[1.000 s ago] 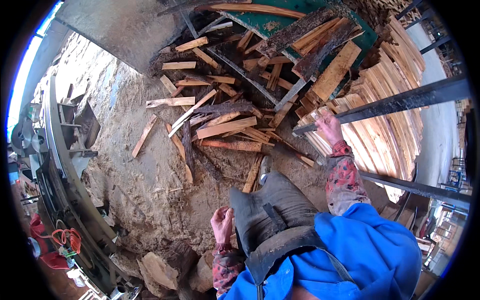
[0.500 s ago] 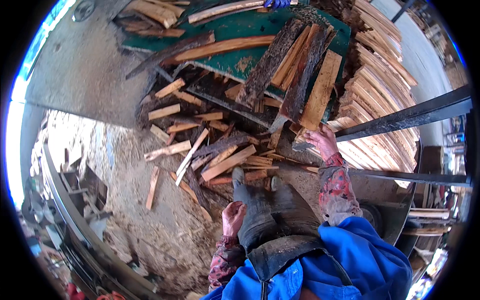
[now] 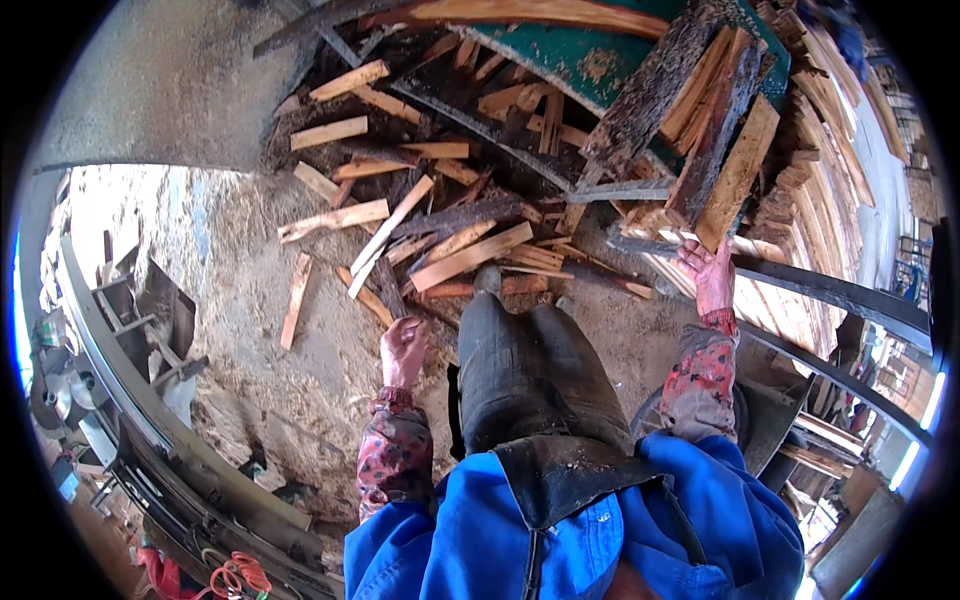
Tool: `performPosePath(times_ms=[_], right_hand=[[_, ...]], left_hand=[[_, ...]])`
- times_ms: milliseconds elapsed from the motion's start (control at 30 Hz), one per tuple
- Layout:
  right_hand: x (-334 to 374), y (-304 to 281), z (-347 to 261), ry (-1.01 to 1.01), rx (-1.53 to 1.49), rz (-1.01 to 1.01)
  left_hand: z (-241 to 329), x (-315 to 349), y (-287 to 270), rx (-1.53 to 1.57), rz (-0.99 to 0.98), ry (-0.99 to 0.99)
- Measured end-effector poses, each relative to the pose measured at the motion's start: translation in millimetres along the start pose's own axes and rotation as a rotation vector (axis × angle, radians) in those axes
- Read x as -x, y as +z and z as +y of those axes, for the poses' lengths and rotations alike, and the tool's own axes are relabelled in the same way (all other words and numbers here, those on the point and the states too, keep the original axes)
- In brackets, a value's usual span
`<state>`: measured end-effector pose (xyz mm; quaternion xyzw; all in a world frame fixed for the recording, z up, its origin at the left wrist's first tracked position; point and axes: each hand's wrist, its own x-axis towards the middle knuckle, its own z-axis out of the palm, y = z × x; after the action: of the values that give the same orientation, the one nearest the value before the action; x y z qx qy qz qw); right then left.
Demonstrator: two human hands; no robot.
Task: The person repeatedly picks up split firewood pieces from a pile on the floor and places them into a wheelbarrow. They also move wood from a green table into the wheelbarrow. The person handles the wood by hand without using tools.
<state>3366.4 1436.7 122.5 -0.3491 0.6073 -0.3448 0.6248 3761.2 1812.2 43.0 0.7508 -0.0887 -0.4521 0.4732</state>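
My right hand (image 3: 708,272) is at the lower end of a pale, rough-sawn wooden board (image 3: 740,172), its thumb and fingers closed about that end. The board leans on the green table (image 3: 600,65), beside several bark-edged slabs (image 3: 665,85). Lower on the left, my left hand (image 3: 403,350) hangs with its fingers curled in and nothing visible in them. Just beyond it, cut wood offcuts (image 3: 470,255) lie in a loose heap on the floor.
A dark metal bar (image 3: 830,292) runs at the right, past my right hand. Behind it stands a tall stack of sawn boards (image 3: 825,230). A long metal rail (image 3: 170,420) with machine parts lies at the left. Sawdust covers the floor (image 3: 330,400).
My view has tilted down, so the table and wood sit higher and further right. My left hand has moved outward, away from my lap. My right hand is still at the board's end.
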Motion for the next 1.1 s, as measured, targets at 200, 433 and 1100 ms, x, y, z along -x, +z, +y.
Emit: performPosePath(times_ms=[200, 433, 1100], right_hand=[[40.0, 12.5, 50.7, 0.143, 0.266, -0.109], [32.5, -12.9, 183.0, 0.308, 0.615, -0.514], [57.6, -23.7, 341.8, 0.538, 0.998, -0.473]], left_hand=[[-131.9, 76.8, -15.2, 0.068, 0.12, -0.318], [-162.7, 200.0, 72.8, 0.248, 0.18, -0.381], [-202.5, 111.9, 90.2, 0.397, 0.092, -0.282]])
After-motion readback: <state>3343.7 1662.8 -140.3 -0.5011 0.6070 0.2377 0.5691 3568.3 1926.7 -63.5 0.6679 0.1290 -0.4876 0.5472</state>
